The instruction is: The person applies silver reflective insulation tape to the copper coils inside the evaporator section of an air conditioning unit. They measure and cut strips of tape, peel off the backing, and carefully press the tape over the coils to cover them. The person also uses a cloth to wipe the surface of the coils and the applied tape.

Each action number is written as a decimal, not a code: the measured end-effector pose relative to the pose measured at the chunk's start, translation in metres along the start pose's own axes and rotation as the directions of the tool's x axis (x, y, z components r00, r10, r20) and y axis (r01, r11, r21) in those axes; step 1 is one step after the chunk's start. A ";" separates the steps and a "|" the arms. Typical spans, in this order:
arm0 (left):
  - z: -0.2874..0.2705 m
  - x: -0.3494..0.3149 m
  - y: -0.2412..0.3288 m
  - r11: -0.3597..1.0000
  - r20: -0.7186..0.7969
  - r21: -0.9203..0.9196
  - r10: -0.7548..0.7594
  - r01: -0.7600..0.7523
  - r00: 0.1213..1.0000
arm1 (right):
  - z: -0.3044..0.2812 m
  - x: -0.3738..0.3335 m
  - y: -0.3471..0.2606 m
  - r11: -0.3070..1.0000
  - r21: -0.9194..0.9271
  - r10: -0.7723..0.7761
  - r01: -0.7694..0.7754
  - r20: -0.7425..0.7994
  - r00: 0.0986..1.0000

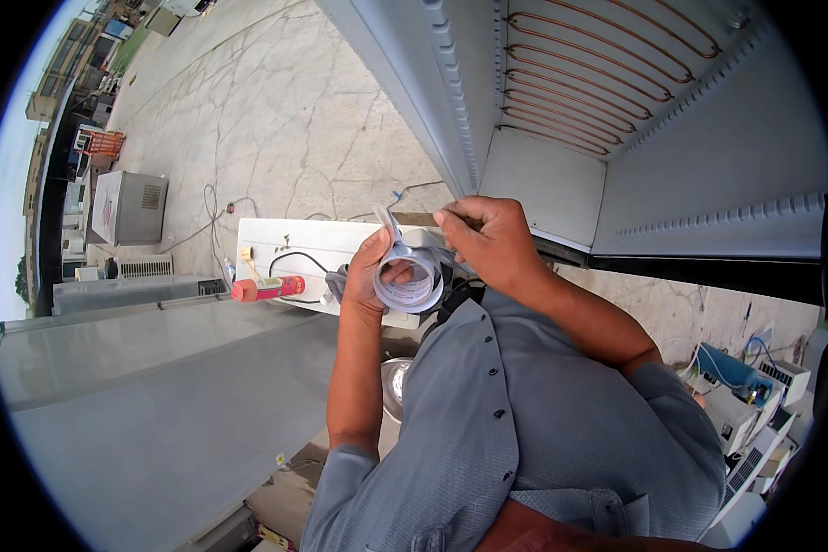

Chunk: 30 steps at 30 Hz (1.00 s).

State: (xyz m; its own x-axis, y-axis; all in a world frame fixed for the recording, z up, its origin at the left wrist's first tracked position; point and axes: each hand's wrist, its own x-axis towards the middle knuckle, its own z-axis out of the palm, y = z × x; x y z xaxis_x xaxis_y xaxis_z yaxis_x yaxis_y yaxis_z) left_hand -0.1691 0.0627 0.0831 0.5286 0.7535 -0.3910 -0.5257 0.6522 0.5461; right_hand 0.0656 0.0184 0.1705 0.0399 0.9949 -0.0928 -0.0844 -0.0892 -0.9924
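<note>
My left hand (370, 270) is closed around a roll of silvery-white tape (412, 287), with some fingers showing through its open core. From the top of the roll a short loose tape end (388, 224) sticks up. Close beside it on the right, my right hand (489, 237) is pinched, thumb against bent fingers. A thin brownish flat strip (418, 219) reaches from those fingertips toward the tape end; its kind is unclear. Both hands are in front of my body, above the near edge of a white panel-like surface (285, 237).
On the white surface lie a red-orange cylindrical bottle (269, 288), a small brush-like tool (247, 257) and a black cable (308, 260). An open refrigerator cabinet with copper coils (580, 78) stands at right. A large grey cabinet (175, 386) fills the left; used appliances (754, 396) crowd the lower right.
</note>
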 end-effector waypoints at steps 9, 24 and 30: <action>0.015 0.007 0.004 0.993 -0.056 0.116 0.029 -0.023 0.998 | -0.004 0.008 0.005 0.997 -0.070 -0.035 0.034 -0.012 0.999; 0.043 0.025 0.003 0.855 -0.143 0.517 0.137 -0.045 0.980 | -0.013 0.013 0.017 0.996 -0.081 0.018 -0.021 -0.045 0.999; 0.054 0.023 -0.005 0.804 -0.142 0.594 0.147 -0.034 0.979 | -0.019 0.011 0.030 0.988 0.129 0.104 -0.085 -0.151 0.983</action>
State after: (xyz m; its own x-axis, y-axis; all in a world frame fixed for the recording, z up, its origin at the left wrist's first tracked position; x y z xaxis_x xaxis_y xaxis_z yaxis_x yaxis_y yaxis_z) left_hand -0.1183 0.0720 0.1118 0.3455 0.8451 -0.4080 -0.0444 0.4490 0.8924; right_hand 0.0825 0.0261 0.1386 0.1805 0.9617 -0.2065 -0.2149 -0.1663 -0.9624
